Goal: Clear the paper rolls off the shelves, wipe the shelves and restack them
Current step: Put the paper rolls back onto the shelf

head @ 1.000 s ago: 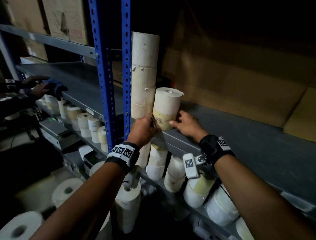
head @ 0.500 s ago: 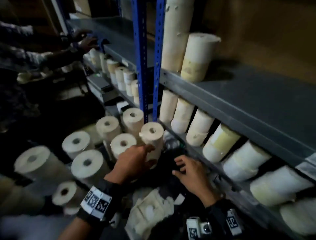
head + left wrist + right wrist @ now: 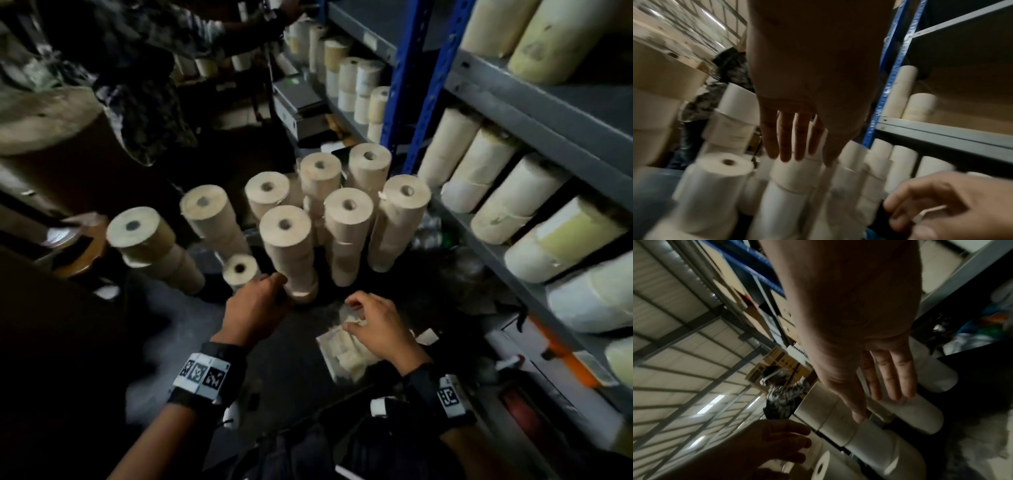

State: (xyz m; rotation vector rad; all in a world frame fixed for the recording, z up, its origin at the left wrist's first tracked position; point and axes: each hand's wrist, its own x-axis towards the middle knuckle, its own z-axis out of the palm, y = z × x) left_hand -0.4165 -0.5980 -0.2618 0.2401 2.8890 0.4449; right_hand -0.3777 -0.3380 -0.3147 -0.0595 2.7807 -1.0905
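Several stacks of cream paper rolls (image 3: 286, 240) stand upright on the dark floor. My left hand (image 3: 277, 284) reaches to the foot of the nearest stack; in the left wrist view its fingers (image 3: 786, 146) are straight and end at a roll (image 3: 791, 175), holding nothing. My right hand (image 3: 352, 315) hovers just right of it, over a plastic bag, with relaxed fingers (image 3: 885, 381) and nothing in them. More rolls lie on their sides on the lower grey shelf (image 3: 496, 202). A few stand on the upper shelf (image 3: 534, 113).
A plastic bag of white pieces (image 3: 346, 356) lies on the floor under my right hand. Another person (image 3: 147, 68) works at the shelf to the far left. A big brown drum (image 3: 51, 130) stands left, blue uprights (image 3: 407, 85) behind the stacks, an orange-handled tool (image 3: 561, 356) at right.
Both hands came down from the roll on the upper shelf to the floor stacks. The left now sits at the foot of the near stack, the right above the bag.
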